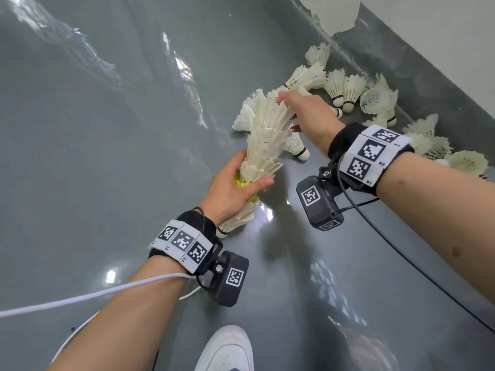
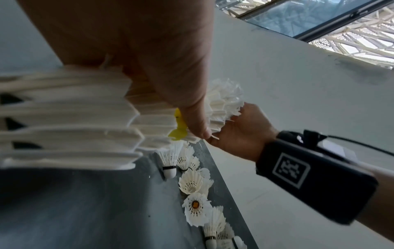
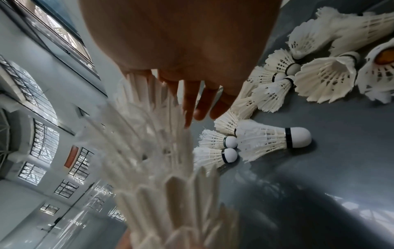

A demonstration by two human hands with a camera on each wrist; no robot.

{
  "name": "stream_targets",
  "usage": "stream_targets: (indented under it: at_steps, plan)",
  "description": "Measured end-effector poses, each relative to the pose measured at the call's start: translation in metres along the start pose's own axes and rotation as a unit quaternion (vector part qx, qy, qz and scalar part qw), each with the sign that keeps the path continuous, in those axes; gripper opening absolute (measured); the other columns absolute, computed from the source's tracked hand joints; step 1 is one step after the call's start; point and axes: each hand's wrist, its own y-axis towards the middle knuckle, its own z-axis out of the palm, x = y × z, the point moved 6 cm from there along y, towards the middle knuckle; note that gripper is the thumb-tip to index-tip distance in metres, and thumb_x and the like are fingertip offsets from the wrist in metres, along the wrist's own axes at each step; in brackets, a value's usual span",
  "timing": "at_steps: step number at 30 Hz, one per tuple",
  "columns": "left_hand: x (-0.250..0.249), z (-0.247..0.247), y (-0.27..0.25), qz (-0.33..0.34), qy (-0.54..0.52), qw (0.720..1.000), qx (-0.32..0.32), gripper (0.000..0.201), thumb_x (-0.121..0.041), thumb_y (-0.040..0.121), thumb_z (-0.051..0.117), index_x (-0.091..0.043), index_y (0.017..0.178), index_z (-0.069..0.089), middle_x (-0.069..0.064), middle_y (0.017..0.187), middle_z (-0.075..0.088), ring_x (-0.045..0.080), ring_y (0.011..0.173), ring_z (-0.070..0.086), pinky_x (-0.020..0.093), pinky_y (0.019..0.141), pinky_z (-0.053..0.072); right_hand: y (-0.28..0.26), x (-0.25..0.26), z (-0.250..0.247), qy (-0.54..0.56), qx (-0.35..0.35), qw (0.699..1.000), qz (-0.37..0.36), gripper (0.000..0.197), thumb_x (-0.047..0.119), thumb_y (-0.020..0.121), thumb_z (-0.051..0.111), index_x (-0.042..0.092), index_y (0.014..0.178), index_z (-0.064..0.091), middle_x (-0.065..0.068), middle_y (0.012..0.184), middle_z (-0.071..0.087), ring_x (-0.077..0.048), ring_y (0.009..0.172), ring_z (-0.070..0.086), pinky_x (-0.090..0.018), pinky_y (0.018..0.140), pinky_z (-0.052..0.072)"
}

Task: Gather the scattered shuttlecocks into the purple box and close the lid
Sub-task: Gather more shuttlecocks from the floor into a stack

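My left hand (image 1: 254, 168) grips the lower part of a long stack of nested white shuttlecocks (image 1: 263, 135), which has a yellow one (image 1: 241, 182) inside it. In the left wrist view the thumb (image 2: 196, 124) presses on the stack (image 2: 74, 118) beside the yellow feathers (image 2: 180, 129). My right hand (image 1: 288, 113) holds the stack's top end between fingers and thumb; its fingers (image 3: 192, 104) lie along the feathers (image 3: 170, 193). Several loose shuttlecocks (image 1: 348, 89) (image 3: 266, 138) (image 2: 192, 183) lie on the floor by the wall. The purple box is not in view.
The glossy grey floor (image 1: 107, 156) meets a white wall (image 1: 442, 36) at the right. A white shoe (image 1: 227, 349) stands at the bottom edge. A black cable (image 1: 415, 266) trails from my right wrist and a white one (image 1: 80, 298) from my left.
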Motion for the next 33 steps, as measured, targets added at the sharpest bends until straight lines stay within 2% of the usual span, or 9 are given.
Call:
stream_targets:
  at_steps: [4,9,13,18,21,23,26,29,33]
  plan:
    - [0.002,0.002,0.001,-0.004,-0.001,1.000,-0.006,0.055,-0.037,0.078,0.076,-0.032,0.125,0.049,-0.016,0.111,0.065,-0.004,0.100,0.060,0.003,0.082,0.042,-0.002,0.001,0.005,0.067,-0.015,0.998,0.005,0.035,0.037,0.099,0.038,0.028,0.080,0.067,0.004,0.086,0.064,-0.015,0.083,0.057,-0.036,0.087,0.049]
    - [0.006,-0.008,0.002,-0.001,-0.019,0.999,-0.032,0.061,-0.042,0.076,0.075,-0.028,0.130,0.049,-0.011,0.114,0.065,0.004,0.104,0.062,0.017,0.090,0.046,-0.003,-0.008,0.011,0.169,0.022,0.985,0.007,0.044,0.043,0.103,0.023,0.028,0.131,0.054,0.002,0.082,0.060,-0.011,0.073,0.058,-0.033,0.086,0.050]
    - [0.005,-0.010,0.002,-0.001,-0.021,0.999,-0.037,0.061,-0.043,0.076,0.074,-0.029,0.130,0.048,-0.012,0.114,0.065,0.003,0.104,0.061,0.017,0.090,0.046,0.006,-0.019,0.008,0.216,-0.033,0.975,0.041,0.041,0.042,0.101,0.030,0.023,0.132,0.050,0.002,0.082,0.061,-0.012,0.072,0.058,-0.034,0.082,0.049]
    - [0.001,-0.012,0.003,-0.001,-0.020,0.999,-0.036,0.052,-0.036,0.078,0.075,-0.036,0.123,0.048,-0.016,0.108,0.065,-0.001,0.097,0.062,0.008,0.082,0.045,0.017,-0.049,-0.004,-0.213,-0.045,0.976,-0.014,0.057,0.016,0.084,0.050,0.034,0.137,0.044,-0.006,0.144,0.038,-0.026,0.133,0.035,-0.042,0.113,0.030]
    - [0.000,-0.013,0.003,-0.002,-0.014,0.999,-0.032,0.049,-0.035,0.079,0.075,-0.038,0.120,0.048,-0.020,0.105,0.065,-0.006,0.093,0.062,0.006,0.079,0.044,0.011,-0.080,0.005,-0.380,0.045,0.924,0.020,0.061,0.015,0.084,0.058,0.041,0.136,0.040,-0.005,0.154,0.015,-0.035,0.141,0.016,-0.049,0.114,0.025]
    - [0.000,-0.014,0.003,-0.001,-0.014,0.999,-0.029,0.049,-0.035,0.079,0.075,-0.038,0.120,0.048,-0.020,0.105,0.064,-0.009,0.092,0.061,0.004,0.077,0.043,0.010,-0.093,0.008,-0.401,0.062,0.914,0.023,0.045,0.019,0.089,0.059,0.030,0.131,0.047,-0.007,0.154,0.019,-0.035,0.138,0.025,-0.045,0.112,0.028]
    - [0.001,-0.014,0.003,-0.001,-0.021,0.999,-0.024,0.050,-0.033,0.080,0.075,-0.035,0.123,0.049,-0.018,0.107,0.065,-0.010,0.091,0.061,0.002,0.075,0.042,0.008,-0.079,-0.002,-0.306,-0.037,0.951,-0.013,0.020,0.023,0.095,0.053,0.013,0.112,0.056,-0.010,0.131,0.047,-0.024,0.113,0.051,-0.034,0.099,0.040]
    - [0.001,-0.012,0.005,-0.003,-0.020,1.000,-0.019,0.051,-0.031,0.080,0.075,-0.034,0.123,0.049,-0.021,0.106,0.064,-0.013,0.089,0.060,0.001,0.074,0.041,0.013,-0.052,-0.024,-0.145,-0.172,0.974,-0.010,0.026,0.036,0.098,0.045,0.013,0.106,0.052,-0.005,0.109,0.057,-0.019,0.094,0.055,-0.031,0.082,0.045]
    - [0.002,-0.007,0.007,-0.003,-0.002,1.000,-0.009,0.055,-0.035,0.079,0.075,-0.035,0.126,0.049,-0.025,0.106,0.062,-0.017,0.091,0.057,-0.002,0.075,0.039,0.029,-0.026,-0.039,0.186,-0.226,0.956,0.024,0.024,0.039,0.098,0.045,0.018,0.088,0.050,-0.007,0.104,0.065,-0.021,0.091,0.069,-0.035,0.078,0.057]
